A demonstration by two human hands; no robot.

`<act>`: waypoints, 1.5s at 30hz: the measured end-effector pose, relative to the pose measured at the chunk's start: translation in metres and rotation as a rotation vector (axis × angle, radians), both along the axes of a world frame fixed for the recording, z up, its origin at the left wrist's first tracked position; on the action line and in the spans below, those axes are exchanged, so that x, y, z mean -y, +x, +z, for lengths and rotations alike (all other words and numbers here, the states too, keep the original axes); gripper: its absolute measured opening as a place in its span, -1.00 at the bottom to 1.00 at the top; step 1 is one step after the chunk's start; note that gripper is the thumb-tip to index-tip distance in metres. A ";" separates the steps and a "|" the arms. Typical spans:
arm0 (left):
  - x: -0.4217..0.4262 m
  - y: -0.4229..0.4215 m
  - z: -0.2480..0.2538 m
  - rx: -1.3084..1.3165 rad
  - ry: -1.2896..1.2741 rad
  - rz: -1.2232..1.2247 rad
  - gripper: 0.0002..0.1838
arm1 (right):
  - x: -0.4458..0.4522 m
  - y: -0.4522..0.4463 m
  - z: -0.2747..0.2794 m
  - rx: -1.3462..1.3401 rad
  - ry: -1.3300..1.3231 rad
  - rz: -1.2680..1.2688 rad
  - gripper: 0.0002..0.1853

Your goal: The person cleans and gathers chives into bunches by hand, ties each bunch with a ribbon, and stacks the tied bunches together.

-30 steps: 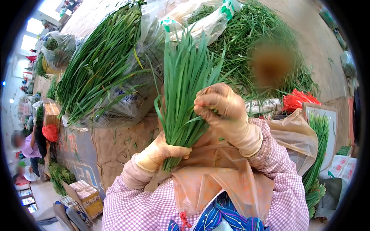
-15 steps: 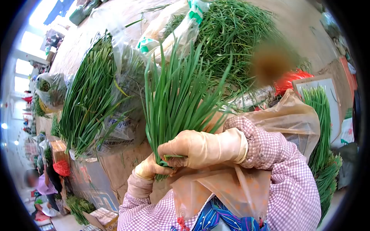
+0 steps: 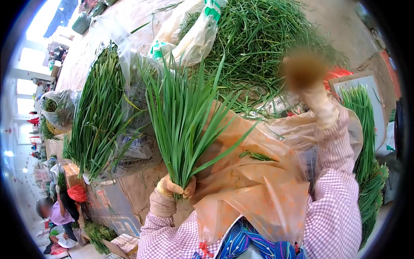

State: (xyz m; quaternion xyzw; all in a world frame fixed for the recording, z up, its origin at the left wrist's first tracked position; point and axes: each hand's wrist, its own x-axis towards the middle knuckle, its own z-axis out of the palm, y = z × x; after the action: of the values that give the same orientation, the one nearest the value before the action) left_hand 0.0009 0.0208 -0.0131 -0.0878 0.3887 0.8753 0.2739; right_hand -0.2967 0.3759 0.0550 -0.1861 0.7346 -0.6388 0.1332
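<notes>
1. Left hand [image 3: 176,186], seven o'clock: wrapped around the stems of a green bunch [image 3: 183,129] rising toward twelve.
2. Right hand [image 3: 317,96], two o'clock: outstretched, blurred; I cannot tell its grip.
3. Seemingly a one-handed holding step; the next move calls for steady stems.

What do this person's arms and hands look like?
Both sleeves are purplish-pink and white check. The left hand wears a pale yellowish glove, with a plain pinkish-beige wrist cuff. The right hand is mostly blurred out; its cream glove end shows at the wrist.
</notes>
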 end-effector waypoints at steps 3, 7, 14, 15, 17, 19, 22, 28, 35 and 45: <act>-0.004 0.007 0.008 0.049 0.001 0.060 -0.57 | 0.001 0.033 -0.026 0.162 -0.034 0.039 -0.82; -0.007 -0.026 0.055 0.000 -0.061 0.076 -0.43 | 0.031 0.071 -0.029 0.305 0.068 0.210 -0.85; 0.001 -0.041 0.052 -0.163 -0.225 -0.033 -0.40 | 0.038 0.084 0.031 0.041 -0.542 -0.127 -0.90; -0.007 -0.040 0.055 -0.074 -0.224 0.039 -0.41 | 0.039 0.085 0.034 0.038 -0.537 -0.128 -0.90; -0.014 -0.039 0.060 0.016 -0.200 0.077 -0.43 | 0.044 0.088 0.038 -0.158 -0.686 -0.137 -0.89; -0.020 -0.039 0.065 0.068 -0.261 0.094 -0.45 | 0.051 0.088 0.040 -0.162 -0.704 -0.091 -0.88; -0.020 -0.034 0.063 0.063 -0.360 0.076 -0.45 | 0.055 0.087 0.042 -0.113 -0.707 -0.038 -0.87; -0.019 -0.036 0.067 0.049 -0.324 -0.027 -0.42 | 0.059 0.087 0.046 0.023 -0.588 0.064 -0.85; -0.031 -0.045 0.084 0.138 -0.321 0.081 -0.35 | 0.090 0.093 0.033 -1.069 0.310 0.302 -0.28; -0.018 -0.073 0.110 -0.894 -2.119 -0.159 -0.24 | 0.056 0.017 -0.048 -0.314 0.405 -0.231 -0.84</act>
State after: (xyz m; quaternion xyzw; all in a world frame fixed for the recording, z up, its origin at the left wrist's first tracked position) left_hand -0.0725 0.0393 0.0971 0.0690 0.9957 0.0427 -0.0449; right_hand -0.2801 0.3202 0.0073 -0.1676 0.8752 -0.4533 -0.0215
